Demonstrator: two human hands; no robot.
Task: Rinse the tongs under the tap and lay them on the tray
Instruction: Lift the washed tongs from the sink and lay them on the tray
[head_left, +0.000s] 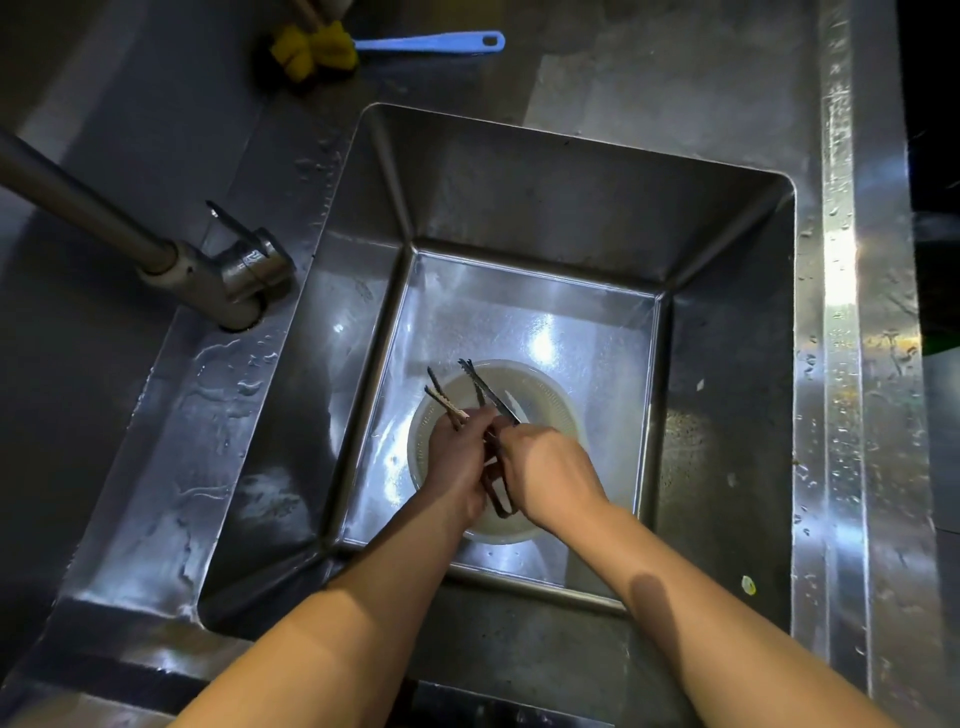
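1. While both forearms reach down into the sink, the tongs are held low over its floor, between the two hands.
2. The left hand has its fingers curled round the left-side arm of the tongs, close behind the serrated tip.
3. The right hand is closed round the right-side arm. Its back faces the camera, so its fingertips are hidden.
4. The arms of the tongs are spread apart, with the tips pointing away from the person. The looped rear end shows in the gap between the two wrists.
5. A round white bowl sits on the sink floor directly beneath the hands and the tongs. Contact between tongs and bowl cannot be determined.
6. The tap stands on the counter at the left rim of the sink, well apart from the tongs. Its spout runs toward the upper left edge of the view.
7. A brush with a blue handle and a yellow head lies on the counter beyond the far rim.
8. Water droplets cover the counter on both sides of the sink.
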